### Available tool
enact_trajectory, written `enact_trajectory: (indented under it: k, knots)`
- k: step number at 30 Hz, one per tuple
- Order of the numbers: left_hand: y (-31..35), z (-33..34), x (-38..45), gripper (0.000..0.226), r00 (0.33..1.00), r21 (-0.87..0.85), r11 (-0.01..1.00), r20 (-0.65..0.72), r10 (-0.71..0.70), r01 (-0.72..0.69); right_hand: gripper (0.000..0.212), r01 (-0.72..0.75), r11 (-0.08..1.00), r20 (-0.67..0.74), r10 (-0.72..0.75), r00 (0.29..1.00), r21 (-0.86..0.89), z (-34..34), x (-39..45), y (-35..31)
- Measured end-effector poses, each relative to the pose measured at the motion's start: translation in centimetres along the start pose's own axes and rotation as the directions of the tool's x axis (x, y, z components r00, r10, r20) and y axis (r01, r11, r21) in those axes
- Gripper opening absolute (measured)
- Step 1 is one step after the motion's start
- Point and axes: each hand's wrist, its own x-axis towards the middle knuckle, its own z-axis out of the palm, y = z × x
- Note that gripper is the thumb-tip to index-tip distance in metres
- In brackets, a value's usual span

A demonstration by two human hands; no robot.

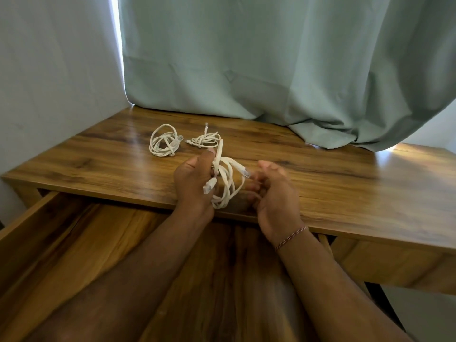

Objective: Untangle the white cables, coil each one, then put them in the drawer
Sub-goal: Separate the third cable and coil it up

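Open drawer [74, 243] — no cables inside

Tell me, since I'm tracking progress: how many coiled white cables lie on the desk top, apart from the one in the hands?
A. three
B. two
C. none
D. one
B: a larger coil and a smaller coil lie side by side on the desk top, beyond the hands.

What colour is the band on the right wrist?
Red and white, a thin twisted thread band; it shows in the head view.
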Motion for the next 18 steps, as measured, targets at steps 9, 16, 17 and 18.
enact_trajectory:
  k: [9, 16, 17, 18]
  knots:
    - [0.0, 0.0, 0.6, 0.037, 0.998, -0.002, 1.000, -0.059, 0.025, -0.025, 0.039, 0.870, 0.004, 0.745, -0.514, 0.425, -0.494, 0.4, -0.8, 1.6]
    - [-0.6, -0.1, 1.3, 0.041, 0.996, 0.159, 0.986, -0.077, 0.052, -0.039, 0.009, 0.783, 0.437, 0.469, -0.632, 0.617, -0.442, 1.5, -1.6, 1.4]
    - [-0.5, -0.1, 1.5, 0.041, 0.993, 0.180, 0.982, -0.093, 0.067, -0.050, 0.010, 0.737, 0.563, 0.404, -0.617, 0.676, -0.374, 1.7, -1.9, 1.1]
    - [-0.3, -0.1, 1.7, 0.040, 0.992, 0.196, 0.979, -0.100, 0.081, -0.060, 0.013, 0.690, 0.657, 0.334, -0.606, 0.722, -0.303, 1.8, -2.2, 0.6]
